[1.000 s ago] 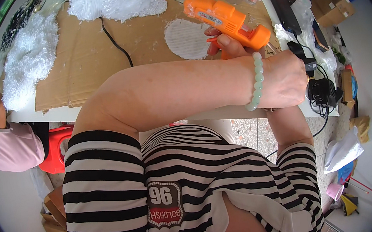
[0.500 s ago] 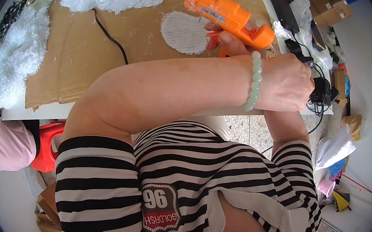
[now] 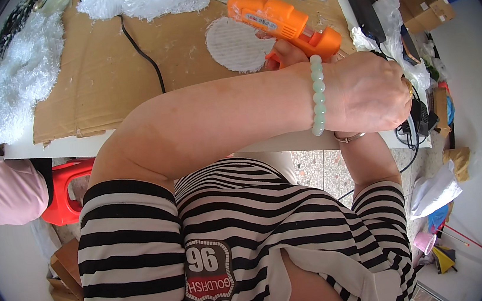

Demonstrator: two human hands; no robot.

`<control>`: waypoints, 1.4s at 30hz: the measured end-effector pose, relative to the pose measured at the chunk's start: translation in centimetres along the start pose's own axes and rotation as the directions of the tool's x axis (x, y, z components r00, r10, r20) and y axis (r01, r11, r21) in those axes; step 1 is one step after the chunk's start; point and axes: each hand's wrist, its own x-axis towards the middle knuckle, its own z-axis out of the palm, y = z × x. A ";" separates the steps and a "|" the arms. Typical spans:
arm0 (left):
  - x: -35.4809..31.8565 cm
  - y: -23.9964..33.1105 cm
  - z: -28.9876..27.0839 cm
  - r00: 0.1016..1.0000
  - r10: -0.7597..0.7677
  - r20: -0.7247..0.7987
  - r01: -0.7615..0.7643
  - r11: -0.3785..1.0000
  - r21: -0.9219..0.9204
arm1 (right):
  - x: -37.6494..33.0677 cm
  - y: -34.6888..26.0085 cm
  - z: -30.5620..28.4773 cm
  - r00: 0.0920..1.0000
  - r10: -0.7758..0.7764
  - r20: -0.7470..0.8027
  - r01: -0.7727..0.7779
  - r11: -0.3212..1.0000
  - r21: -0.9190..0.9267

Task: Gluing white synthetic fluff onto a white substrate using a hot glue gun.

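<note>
My right hand (image 3: 290, 52) is closed round the handle of an orange glue gun (image 3: 273, 16), its nozzle pointing to the far left. Part of this hand is hidden behind my left wrist. Across my body reaches my left arm, a pale green bead bracelet at its wrist. My left hand (image 3: 371, 91) is curled into a fist at the table's right edge, beside black cables and a black power adapter (image 3: 422, 121). Its fingertips are turned away, so what they hold is hidden. A round white ribbed disc (image 3: 235, 47) lies on the cardboard sheet (image 3: 94, 66), left of the glue gun's handle.
Heaps of white stringy material (image 3: 29, 67) lie at the left and far side. A black cord (image 3: 140, 49) crosses the cardboard. A black box (image 3: 365, 11) and plastic bags (image 3: 390, 26) line the right edge. At the left, a person in pink (image 3: 10, 185) sits near a red stool (image 3: 67, 194).
The glue gun has shifted left and slightly nearer. My left fist has moved a little farther away and to the right, uncovering a silver bangle on my right wrist.
</note>
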 end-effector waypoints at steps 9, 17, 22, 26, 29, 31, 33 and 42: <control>0.1 1.3 -0.5 0.994 0.036 0.107 -0.028 0.996 -0.081 | -0.3 -0.5 -0.2 0.982 -0.183 0.039 0.183 0.891 -0.416; -0.6 1.0 0.4 0.991 -0.013 0.133 0.011 1.000 0.015 | 0.9 0.2 -0.6 0.971 -0.170 0.169 0.195 0.970 -0.148; -0.8 0.8 0.8 0.995 0.014 0.097 -0.015 1.000 0.020 | 0.6 -0.3 1.3 0.974 -0.050 -0.221 -0.051 0.902 -0.428; -0.4 1.2 1.1 0.999 0.045 0.017 -0.045 0.999 0.003 | 0.8 -0.1 0.3 0.975 -0.179 -0.131 0.104 0.890 -0.443; -0.9 1.1 1.0 0.999 0.035 -0.031 -0.034 0.999 0.019 | 1.1 -0.2 0.6 0.986 -0.092 -0.138 0.025 0.904 -0.427; -1.3 1.0 0.8 0.997 0.029 -0.067 -0.027 0.999 0.031 | 1.5 0.2 0.8 0.986 -0.082 -0.143 0.008 0.889 -0.458; -1.7 1.0 0.6 0.994 0.025 -0.105 -0.020 0.999 0.041 | 2.0 0.1 0.5 0.996 -0.059 -0.065 0.020 0.873 -0.488; -1.6 1.9 -0.3 0.958 0.071 -0.277 -0.062 0.997 0.041 | 0.5 0.2 0.4 0.964 -0.261 -0.056 0.212 0.875 -0.436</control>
